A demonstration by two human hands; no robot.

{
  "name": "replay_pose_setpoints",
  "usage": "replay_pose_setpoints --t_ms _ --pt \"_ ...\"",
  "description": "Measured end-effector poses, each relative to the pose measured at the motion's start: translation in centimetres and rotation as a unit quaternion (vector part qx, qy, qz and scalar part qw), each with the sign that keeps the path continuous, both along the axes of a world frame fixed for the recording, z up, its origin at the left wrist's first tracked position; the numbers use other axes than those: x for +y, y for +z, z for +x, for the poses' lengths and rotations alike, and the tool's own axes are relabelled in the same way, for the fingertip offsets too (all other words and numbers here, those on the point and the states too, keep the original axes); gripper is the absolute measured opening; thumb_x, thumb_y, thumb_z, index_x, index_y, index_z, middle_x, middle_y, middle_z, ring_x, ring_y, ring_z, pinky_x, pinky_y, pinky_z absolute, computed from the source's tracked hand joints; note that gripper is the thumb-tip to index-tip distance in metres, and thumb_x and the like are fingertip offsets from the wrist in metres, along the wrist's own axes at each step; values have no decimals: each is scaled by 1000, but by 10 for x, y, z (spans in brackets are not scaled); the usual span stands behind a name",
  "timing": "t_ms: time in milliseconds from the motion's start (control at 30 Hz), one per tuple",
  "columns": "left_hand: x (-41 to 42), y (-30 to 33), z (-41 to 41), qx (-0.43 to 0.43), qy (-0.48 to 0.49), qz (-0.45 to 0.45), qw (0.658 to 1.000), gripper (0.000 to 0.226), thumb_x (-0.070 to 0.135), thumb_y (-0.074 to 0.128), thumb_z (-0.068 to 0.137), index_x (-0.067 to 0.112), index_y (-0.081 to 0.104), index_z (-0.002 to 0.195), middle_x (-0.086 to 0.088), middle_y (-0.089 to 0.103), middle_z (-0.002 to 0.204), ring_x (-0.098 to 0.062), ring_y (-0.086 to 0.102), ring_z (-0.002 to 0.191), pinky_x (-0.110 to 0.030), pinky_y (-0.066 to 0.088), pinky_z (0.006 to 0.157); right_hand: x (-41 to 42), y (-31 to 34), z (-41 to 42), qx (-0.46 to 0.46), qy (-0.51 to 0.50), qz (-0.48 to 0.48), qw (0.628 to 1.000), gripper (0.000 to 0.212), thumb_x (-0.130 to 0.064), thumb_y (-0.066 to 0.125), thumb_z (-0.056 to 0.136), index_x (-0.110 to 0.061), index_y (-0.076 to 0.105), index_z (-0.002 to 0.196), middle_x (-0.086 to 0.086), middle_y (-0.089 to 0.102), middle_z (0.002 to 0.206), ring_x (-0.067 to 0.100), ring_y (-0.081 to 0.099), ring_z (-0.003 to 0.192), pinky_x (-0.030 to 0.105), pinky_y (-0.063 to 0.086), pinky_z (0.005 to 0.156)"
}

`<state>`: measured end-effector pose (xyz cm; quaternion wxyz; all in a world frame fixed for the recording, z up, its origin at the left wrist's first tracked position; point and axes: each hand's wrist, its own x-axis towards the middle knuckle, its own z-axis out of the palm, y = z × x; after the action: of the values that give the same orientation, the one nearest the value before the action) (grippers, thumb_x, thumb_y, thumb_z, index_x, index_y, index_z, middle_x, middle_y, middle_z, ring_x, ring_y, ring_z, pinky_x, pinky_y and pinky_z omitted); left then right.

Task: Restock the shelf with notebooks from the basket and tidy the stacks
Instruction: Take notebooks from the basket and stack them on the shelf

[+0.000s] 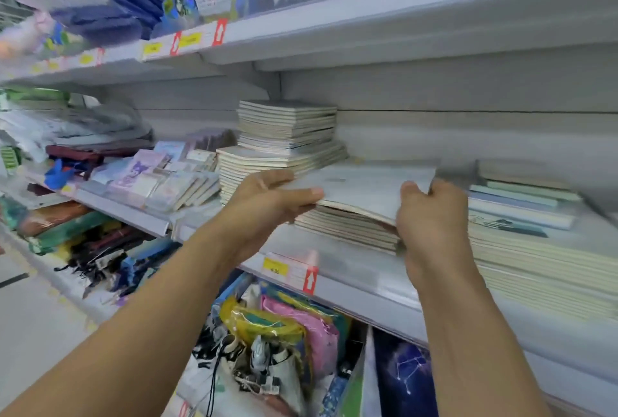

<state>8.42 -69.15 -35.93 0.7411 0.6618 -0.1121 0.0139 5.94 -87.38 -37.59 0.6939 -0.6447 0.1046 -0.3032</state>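
While left hand (267, 197) & right hand (431, 212) grip grey notebook (364, 187) atop stack (351, 229), shelf tag (276, 267) txt illegible

tall stack (287, 129) left, low stack (347, 226) right

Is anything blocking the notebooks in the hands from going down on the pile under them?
Nothing visible does. The left hand and right hand grip the notebooks right over the pile on the shelf, with no object between them.
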Motion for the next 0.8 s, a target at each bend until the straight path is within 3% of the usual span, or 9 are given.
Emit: replay_pose_setpoints --t_ms 67,133,200,300,400,467,533,667,800 --pt "-13 -12 13 -18 48 47 998 81 18 85 61 2 49 132 -7 71 107 -11 72 91 -26 55 88 -11 0 9 27 77 16 997 48 -40 71 84 -8 60 118 8 68 113 25 70 90 45 59 81" --pt "-21 -18 25 -52 114 81 989 69 18 85 69 8 51 128 6 68 94 11 66 73 -7 50 68 -18 1 12 50 138 -37 988 41 -33 84 75 -7 68 102 8 74 97 17 68 68 37 60 67" --pt "-28 -28 39 -72 156 78 982 72 18 87 68 8 51 130 10 66 81 8 63 60 -6 46 58 -20 0 10 91 154 -114 977 33 -20 89 68 -5 68 88 8 72 78 16 60 55 23 49 49" --pt "-41 -40 47 -108 153 112 976 73 19 90 64 20 52 126 10 70 84 9 64 62 -6 47 58 -23 -4 18 132 110 -139 975 45 -9 85 75 5 56 107 23 69 90 17 56 46 20 43 34" --pt "-50 -46 58 -151 157 149 965 60 20 92 59 33 54 103 6 69 96 -2 67 76 -10 49 62 -25 -10 31 142 69 -160 974 42 -14 78 85 1 48 109 28 68 93 20 62 42 29 54 42" --pt "-53 -48 66 -159 191 185 951 79 32 91 61 30 49 129 2 65 107 -10 64 86 -13 47 67 -24 -15 40 150 34 -187 970 44 -16 76 85 1 46 113 26 69 93 32 71 60 45 62 61" --pt "-54 -52 74 -147 230 201 941 93 38 86 68 22 37 145 -3 64 103 -13 62 90 -11 40 67 -20 -18 47 149 4 -209 967 50 -12 74 84 4 43 120 23 66 101 42 71 82 51 60 74" --pt "-55 -51 77 -162 252 209 931 85 34 84 74 18 40 145 6 63 104 -11 62 80 -14 43 69 -14 -25 53 140 -19 -207 968 40 -6 62 91 3 43 125 7 58 91 43 70 89 51 60 72" --pt "-40 -51 65 -203 310 225 901 66 31 77 82 16 48 139 6 60 125 -14 66 85 -35 52 90 1 -27 32 76 -120 -314 939 48 -19 60 95 -3 42 137 15 57 128 34 63 109 37 52 89"
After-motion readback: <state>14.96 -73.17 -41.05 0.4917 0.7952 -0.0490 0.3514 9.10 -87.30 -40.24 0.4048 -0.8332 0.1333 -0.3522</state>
